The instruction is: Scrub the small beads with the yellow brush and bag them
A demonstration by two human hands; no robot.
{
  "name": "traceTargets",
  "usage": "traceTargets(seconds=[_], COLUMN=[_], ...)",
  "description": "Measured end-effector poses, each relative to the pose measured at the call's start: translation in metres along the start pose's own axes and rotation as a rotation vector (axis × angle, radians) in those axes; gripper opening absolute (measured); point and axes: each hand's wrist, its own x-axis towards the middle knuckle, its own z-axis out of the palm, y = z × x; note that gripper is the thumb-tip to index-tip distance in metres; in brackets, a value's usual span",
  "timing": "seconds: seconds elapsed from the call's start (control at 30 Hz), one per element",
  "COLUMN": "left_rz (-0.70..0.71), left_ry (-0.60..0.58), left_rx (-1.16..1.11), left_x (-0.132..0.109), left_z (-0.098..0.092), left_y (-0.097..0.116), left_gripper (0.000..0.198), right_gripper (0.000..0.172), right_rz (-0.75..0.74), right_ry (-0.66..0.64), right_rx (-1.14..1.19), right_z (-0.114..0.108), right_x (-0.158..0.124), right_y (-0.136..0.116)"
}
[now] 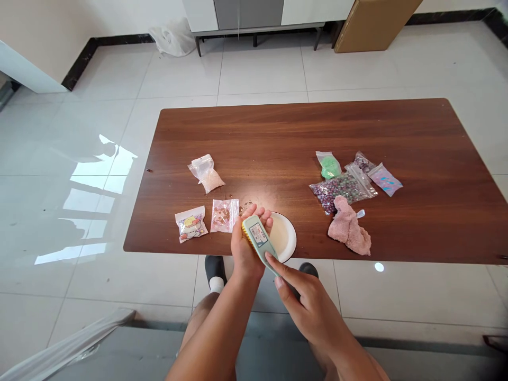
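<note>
The green brush [257, 241] looks light and stiff, held over the table [416, 137] with its head cupped in the left hand [246, 248] while the right hand [313, 312] pinches its narrow handle.

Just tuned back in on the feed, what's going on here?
A person grips a pale green brush with yellow bristles in their left hand, above a white plate. The fingertips of their right hand touch its lower end. Small plastic bags, including one of mixed beads, and a pink cloth lie on the wooden table.
</note>
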Motion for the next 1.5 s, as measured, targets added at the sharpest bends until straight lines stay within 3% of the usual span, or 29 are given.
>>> traceTargets(seconds=[0.27, 0.47, 0.6, 0.77, 0.93, 1.1, 1.2, 1.27, 1.33, 1.4, 1.47, 1.5], left_rz=[-0.14, -0.259, -0.244, -0.16, -0.111, -0.19, -0.199, -0.211, -0.232, -0.269, -0.315, -0.333], left_ry=[-0.037, -0.047, -0.133, -0.172, -0.125, 0.034, 0.039, 0.036, 0.04, -0.013, -0.108, -0.15], left_rx=[-0.059, -0.123, -0.119, -0.067, -0.061, -0.055, -0.066, -0.086, -0.114, -0.16, -0.199, -0.208], left_x=[0.001, 0.004, 0.004, 0.008, 0.005, 0.005, 0.008, 0.009, 0.009, 0.007, 0.006, 0.005], left_z=[0.006, 0.003, -0.001, -0.006, -0.004, 0.003, 0.003, 0.001, -0.002, -0.005, -0.007, -0.007], left_y=[0.009, 0.018, 0.021, 0.021, 0.022, 0.022, 0.02, 0.019, 0.019, 0.019, 0.02, 0.021], left_gripper=[0.045, 0.043, 0.042, 0.046, 0.05, 0.042, 0.039, 0.037, 0.032, 0.035, 0.04, 0.04], right_gripper=[0.051, 0.062, 0.07, 0.071, 0.073, 0.069, 0.07, 0.067, 0.062, 0.057, 0.049, 0.046], right_rz=[0.085, 0.265, 0.355, 0.358, 0.368, 0.376, 0.357, 0.295, 0.234, 0.266, 0.357, 0.376], right_ry=[-0.044, -0.212, -0.274, -0.315, -0.311, -0.186, -0.061, 0.088, 0.28, 0.422, 0.461, 0.46], right_rx=[0.134, 0.371, 0.571, 0.615, 0.764, 0.823, 0.863, 0.831, 0.672, 0.332, -0.13, -0.227], right_z=[0.001, -0.007, -0.006, -0.002, 0.001, -0.003, -0.014, -0.024, -0.035, -0.046, -0.054, -0.056], right_x=[-0.002, -0.004, -0.004, -0.003, -0.003, -0.004, -0.003, 0.002, 0.011, 0.023, 0.034, 0.039], right_y=[0.002, 0.01, 0.01, 0.009, 0.012, 0.003, 0.003, 0.012, 0.03, 0.052, 0.071, 0.079])
